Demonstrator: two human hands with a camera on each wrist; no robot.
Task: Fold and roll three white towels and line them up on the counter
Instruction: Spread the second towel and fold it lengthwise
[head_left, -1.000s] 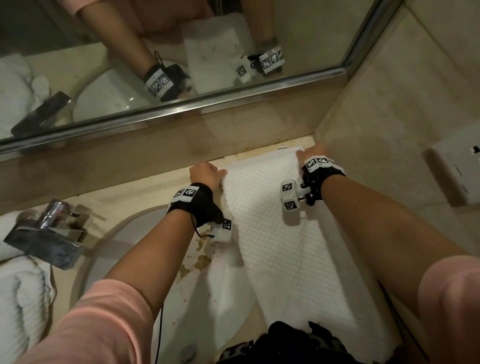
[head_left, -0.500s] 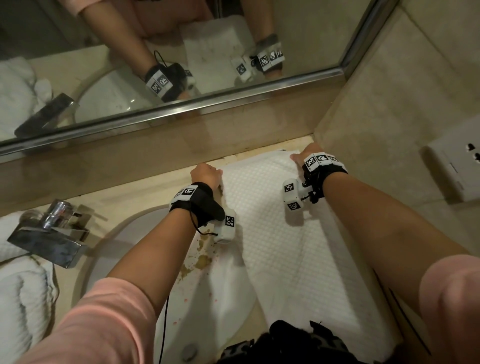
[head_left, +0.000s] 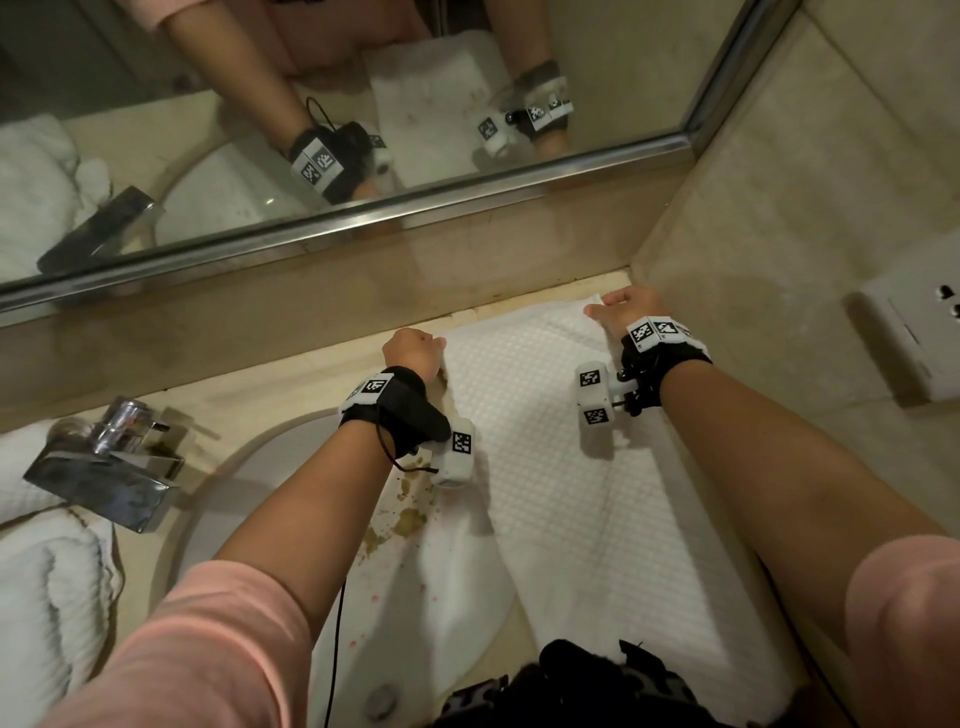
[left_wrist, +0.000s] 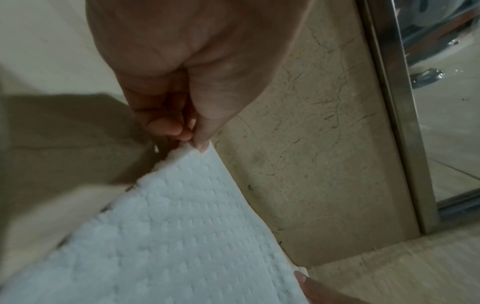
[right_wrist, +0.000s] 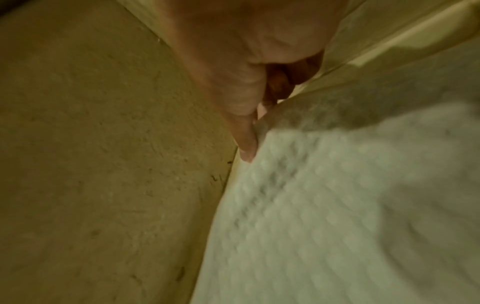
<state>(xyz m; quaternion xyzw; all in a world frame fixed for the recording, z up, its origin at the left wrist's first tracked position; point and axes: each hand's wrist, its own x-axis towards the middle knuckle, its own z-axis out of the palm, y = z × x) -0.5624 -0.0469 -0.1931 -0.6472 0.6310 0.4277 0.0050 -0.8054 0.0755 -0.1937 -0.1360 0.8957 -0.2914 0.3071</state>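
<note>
A white waffle-weave towel (head_left: 561, 483) lies spread on the counter to the right of the sink, its near end hanging toward me. My left hand (head_left: 413, 351) pinches the towel's far left corner (left_wrist: 187, 148) between thumb and fingertips. My right hand (head_left: 626, 306) pinches the far right corner (right_wrist: 255, 131) close to the side wall. Both corners sit near the backsplash. Other white towels (head_left: 47, 613) lie bunched at the far left of the counter.
A chrome faucet (head_left: 104, 467) stands left of the white sink basin (head_left: 249, 499), whose bowl carries brown stains (head_left: 405, 519). A mirror (head_left: 260, 130) runs above the backsplash. The beige side wall holds a white socket plate (head_left: 914, 317) at the right.
Both hands have slid the towel's far edge a little farther back toward the backsplash, with the right hand moving closer to the side wall. The pinch on each corner is unchanged.
</note>
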